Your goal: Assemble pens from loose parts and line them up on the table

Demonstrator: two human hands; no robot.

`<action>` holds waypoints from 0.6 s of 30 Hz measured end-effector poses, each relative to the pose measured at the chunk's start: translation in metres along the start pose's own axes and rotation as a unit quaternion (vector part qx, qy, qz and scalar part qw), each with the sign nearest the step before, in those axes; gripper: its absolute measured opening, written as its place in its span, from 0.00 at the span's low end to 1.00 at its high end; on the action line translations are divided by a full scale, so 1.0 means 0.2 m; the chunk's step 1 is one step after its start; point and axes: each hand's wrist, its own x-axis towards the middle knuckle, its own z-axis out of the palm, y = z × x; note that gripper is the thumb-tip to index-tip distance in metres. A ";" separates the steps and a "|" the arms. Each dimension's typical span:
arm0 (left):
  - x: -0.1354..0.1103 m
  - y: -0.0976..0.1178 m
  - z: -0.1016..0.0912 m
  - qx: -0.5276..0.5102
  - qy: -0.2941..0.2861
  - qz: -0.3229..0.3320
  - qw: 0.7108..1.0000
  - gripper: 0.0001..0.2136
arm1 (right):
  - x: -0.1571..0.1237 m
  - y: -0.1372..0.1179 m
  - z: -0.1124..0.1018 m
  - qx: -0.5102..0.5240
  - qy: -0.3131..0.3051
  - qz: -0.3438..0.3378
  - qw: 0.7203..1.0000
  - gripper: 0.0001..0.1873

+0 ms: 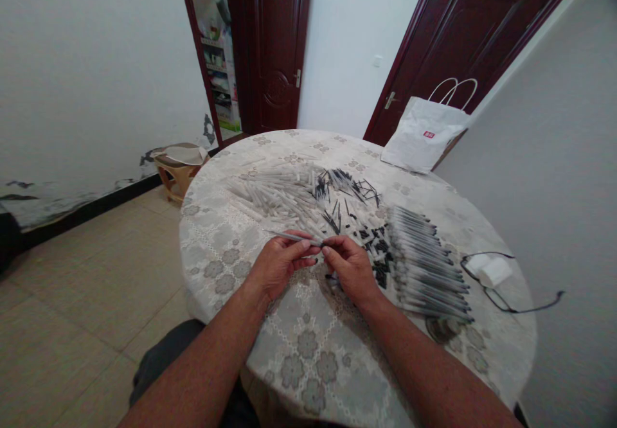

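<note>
Over the near middle of the table, my left hand [282,261] is closed around the barrel of a slim pen [288,236], its pointed end toward the left. My right hand [353,267] pinches the pen's other end, where something dark shows at the fingertips; its exact shape is hidden. Just beyond my hands lies a loose heap of whitish pen barrels [274,191]. Thin dark refills [354,187] are scattered right of that heap. Small black and clear pen parts [380,248] spread beside my right hand. Farther right, pens [427,267] lie side by side in a long stack.
A patterned cloth covers the round table [308,357]. Eyeglasses [501,303] and a white folded item [495,272] lie near its right edge. At the back right stands a white paper bag [424,135]. A round object [441,328] sits below the pens. A wooden stool [178,174] stands left.
</note>
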 end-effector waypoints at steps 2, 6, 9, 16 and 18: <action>0.01 -0.01 -0.01 0.012 0.002 -0.003 1.000 0.14 | 0.00 0.00 0.00 -0.005 0.004 -0.010 1.000 0.12; 0.01 -0.02 -0.02 0.033 -0.004 -0.004 0.999 0.14 | 0.00 0.01 -0.01 -0.020 0.012 -0.035 0.999 0.12; 0.01 -0.02 -0.03 0.040 -0.005 0.000 0.999 0.14 | 0.00 0.01 -0.01 -0.036 0.014 -0.035 0.999 0.12; 0.00 -0.02 -0.01 0.044 0.003 -0.003 0.999 0.15 | -0.02 0.00 -0.02 -0.156 0.002 -0.033 0.987 0.16; 0.00 -0.02 -0.01 0.045 -0.002 -0.005 0.999 0.15 | -0.03 0.00 -0.02 -0.178 -0.007 -0.038 0.983 0.19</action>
